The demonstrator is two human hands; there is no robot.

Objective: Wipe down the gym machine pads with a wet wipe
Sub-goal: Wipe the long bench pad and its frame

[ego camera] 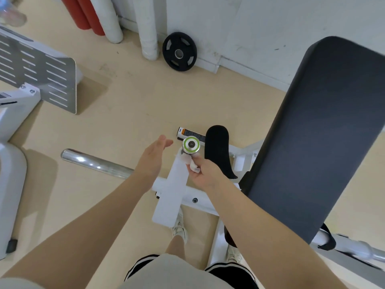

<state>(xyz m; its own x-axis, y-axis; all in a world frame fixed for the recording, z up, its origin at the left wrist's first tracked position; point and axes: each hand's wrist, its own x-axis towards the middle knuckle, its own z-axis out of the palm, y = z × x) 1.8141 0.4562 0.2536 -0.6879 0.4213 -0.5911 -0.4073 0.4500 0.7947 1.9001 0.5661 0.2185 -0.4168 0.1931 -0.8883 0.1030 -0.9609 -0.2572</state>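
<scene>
left hand [153, 158] flat, fingers straight, right hand [205, 174] pinching

Dark grey back pad [308, 142], black weight plate [179, 51], green-ringed silver knob [191, 144], white wipe [192, 164]

No text, brand or number can be read anywhere in the view. Just above the round chrome knob [191, 144] with its green ring lies a label strip [190, 133], white and orange at its left end and black along the rest, but its print is too small to make out. The black weight plate [179, 51] far above the knob shows no readable marking.
</scene>
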